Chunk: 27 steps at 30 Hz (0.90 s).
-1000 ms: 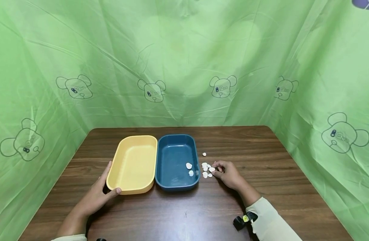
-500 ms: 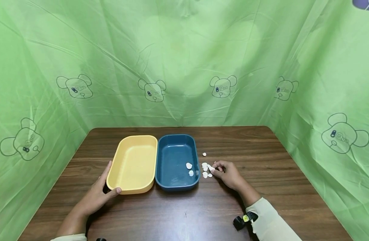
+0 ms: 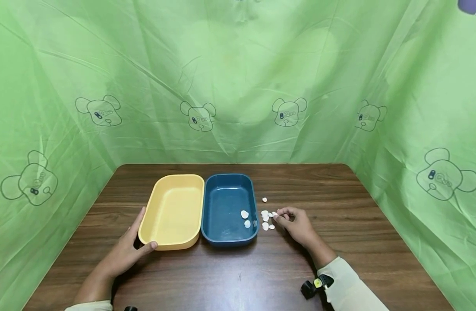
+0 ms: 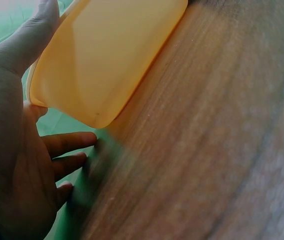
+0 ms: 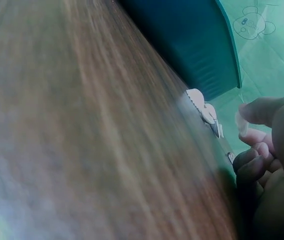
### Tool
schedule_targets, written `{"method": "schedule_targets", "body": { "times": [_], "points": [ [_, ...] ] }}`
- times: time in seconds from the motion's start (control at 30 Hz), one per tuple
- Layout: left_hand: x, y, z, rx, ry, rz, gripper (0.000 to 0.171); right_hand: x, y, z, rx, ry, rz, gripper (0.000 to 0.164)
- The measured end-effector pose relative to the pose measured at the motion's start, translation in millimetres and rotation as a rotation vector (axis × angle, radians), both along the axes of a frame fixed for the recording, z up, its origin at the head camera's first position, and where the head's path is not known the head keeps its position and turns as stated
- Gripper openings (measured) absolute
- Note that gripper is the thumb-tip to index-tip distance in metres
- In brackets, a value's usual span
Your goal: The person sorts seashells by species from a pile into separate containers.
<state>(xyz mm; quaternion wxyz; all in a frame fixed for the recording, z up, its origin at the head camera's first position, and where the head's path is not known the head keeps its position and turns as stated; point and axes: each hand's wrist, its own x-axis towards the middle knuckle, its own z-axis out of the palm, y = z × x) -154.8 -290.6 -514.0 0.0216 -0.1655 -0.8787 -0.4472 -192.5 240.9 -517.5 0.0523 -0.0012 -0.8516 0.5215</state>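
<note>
My left hand (image 3: 123, 250) holds the near-left corner of a yellow tray (image 3: 200, 207), with the thumb at its front and a finger along its left side. In the left wrist view the other fingers (image 4: 64, 145) stand off the tray's wall. Right of a blue tray (image 3: 230, 243), my right hand (image 3: 297, 226) pinches a white seashell (image 5: 241, 124) between thumb and forefinger. Beside those fingertips, several more white shells (image 3: 265, 226) lie in a small cluster. Two shells (image 3: 244, 214) lie inside the blue tray, near its right wall.
One small shell (image 3: 264, 200) lies apart, behind the cluster. Both trays stand side by side on a brown wooden table (image 3: 238, 276). A green curtain (image 3: 238, 142) with printed bear heads surrounds the table's back and sides.
The right hand's pinched shell has tilted up and come slightly away from the cluster. The left hand and both trays stay in place; the whole head view has shifted a little.
</note>
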Motion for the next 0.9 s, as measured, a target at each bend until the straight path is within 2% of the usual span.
{"method": "schedule_targets", "body": {
  "times": [0.3, 0.57, 0.7, 0.9],
  "points": [
    [-1.6, 0.0, -0.3, -0.009, -0.02, 0.012, 0.119, 4.9, -6.4, -0.6, -0.083, 0.078, -0.04, 0.013],
    [-1.4, 0.0, 0.1, -0.002, -0.021, 0.012, 0.119, 9.8, -22.9, 0.6, -0.214, 0.267, -0.039, 0.006],
    [-1.8, -0.4, 0.0, 0.001, -0.021, 0.01, 0.119, 11.2, -26.8, 1.7, -0.201, 0.372, -0.07, 0.006],
    [-2.7, 0.5, -0.5, -0.008, -0.021, 0.009, 0.119, 11.2, -28.3, 2.8, -0.079, 0.535, -0.058, 0.016]
  ]
}}
